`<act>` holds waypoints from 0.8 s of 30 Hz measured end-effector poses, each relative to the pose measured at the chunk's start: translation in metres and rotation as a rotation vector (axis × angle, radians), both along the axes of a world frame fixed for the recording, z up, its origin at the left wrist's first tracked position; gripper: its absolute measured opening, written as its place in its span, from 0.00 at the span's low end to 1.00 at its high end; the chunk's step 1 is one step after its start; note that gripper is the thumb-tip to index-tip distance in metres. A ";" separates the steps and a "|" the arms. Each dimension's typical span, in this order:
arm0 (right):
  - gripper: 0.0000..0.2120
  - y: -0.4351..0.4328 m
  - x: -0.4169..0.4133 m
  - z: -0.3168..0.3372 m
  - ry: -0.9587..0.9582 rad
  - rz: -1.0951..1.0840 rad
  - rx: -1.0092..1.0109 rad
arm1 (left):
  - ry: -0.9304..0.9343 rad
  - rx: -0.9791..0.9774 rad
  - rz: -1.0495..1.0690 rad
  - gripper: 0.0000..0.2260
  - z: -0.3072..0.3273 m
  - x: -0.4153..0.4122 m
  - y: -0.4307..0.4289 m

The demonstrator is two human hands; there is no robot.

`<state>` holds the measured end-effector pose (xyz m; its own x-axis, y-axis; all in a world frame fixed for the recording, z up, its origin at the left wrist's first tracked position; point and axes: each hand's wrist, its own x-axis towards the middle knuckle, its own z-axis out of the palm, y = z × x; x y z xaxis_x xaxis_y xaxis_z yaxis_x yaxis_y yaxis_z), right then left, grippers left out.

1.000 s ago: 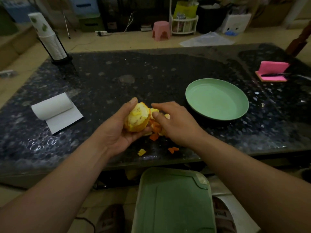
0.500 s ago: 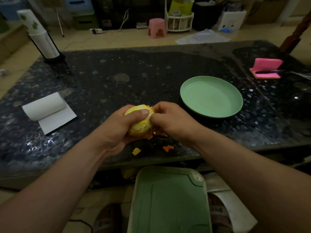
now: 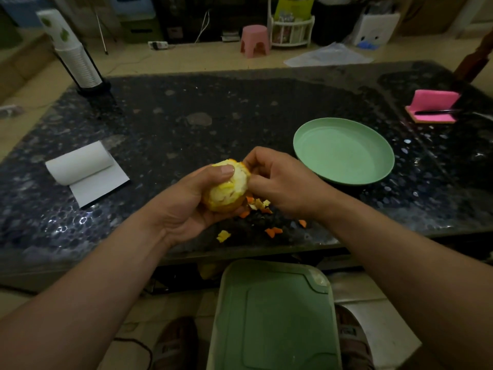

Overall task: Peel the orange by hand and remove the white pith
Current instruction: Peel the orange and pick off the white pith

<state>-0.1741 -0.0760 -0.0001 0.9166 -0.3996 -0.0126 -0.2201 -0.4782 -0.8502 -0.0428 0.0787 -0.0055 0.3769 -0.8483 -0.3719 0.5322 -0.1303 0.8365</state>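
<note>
The orange is held above the near edge of the table, at its 6 o'clock. The left hand cups it from below with the thumb pressed across the top. The right hand, fingers curled, pinches the remaining peel at the fruit's 1 o'clock rim. Most of the exposed face is white pith.

Risks, as judged:
- A nail driven too deep would break the flesh and release juice.
- The thin rim of peel may tear into small bits instead of lifting whole.
- The scraps lie close to the table edge and could drop towards the tray at 6 o'clock.
- The plate at 2 o'clock holds nothing.

Against half a second ago, the pale face is turned more towards the camera and the right hand has shifted up the rim. The left thumb stays on top.
</note>
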 end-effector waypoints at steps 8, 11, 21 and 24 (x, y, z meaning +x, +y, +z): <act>0.09 -0.014 -0.002 -0.002 -0.061 0.084 0.280 | 0.072 -0.078 -0.097 0.29 -0.005 0.005 0.004; 0.08 -0.017 -0.002 -0.006 -0.070 0.106 0.462 | 0.141 -0.074 -0.050 0.28 -0.001 0.006 0.006; 0.09 -0.012 -0.006 -0.004 -0.084 0.029 0.315 | -0.160 0.018 0.107 0.28 -0.011 0.005 -0.004; 0.09 -0.020 -0.010 0.002 -0.071 0.115 0.442 | -0.141 -0.006 0.036 0.25 -0.010 0.006 0.001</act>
<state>-0.1841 -0.0957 0.0023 0.9595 -0.2655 -0.0940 -0.1203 -0.0844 -0.9891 -0.0364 0.0794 -0.0151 0.4557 -0.8352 -0.3079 0.4137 -0.1076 0.9040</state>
